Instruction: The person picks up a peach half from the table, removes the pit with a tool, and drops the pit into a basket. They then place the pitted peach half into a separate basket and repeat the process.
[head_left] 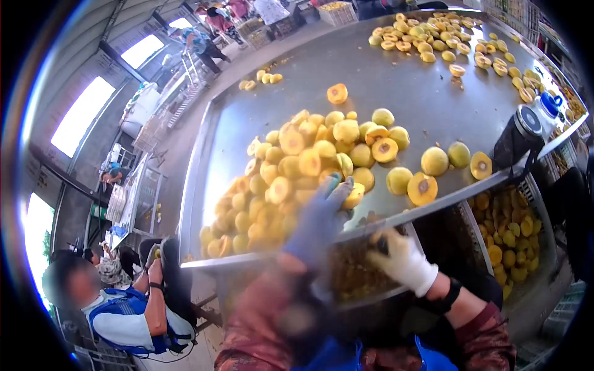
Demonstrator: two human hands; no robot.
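On the grey steel table [396, 93], a big heap of yellow halved peaches [291, 173] lies at the near left. A smaller scatter of peach halves [445, 37] lies at the far end. A black-and-white flask [526, 127] stands at its right rim, with a mesh crate of peaches [513, 241] below that rim.

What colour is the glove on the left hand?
The glove is blue; the head view shows it, blurred.

Fruit pile [297, 173] blocks table [402, 93] near edge
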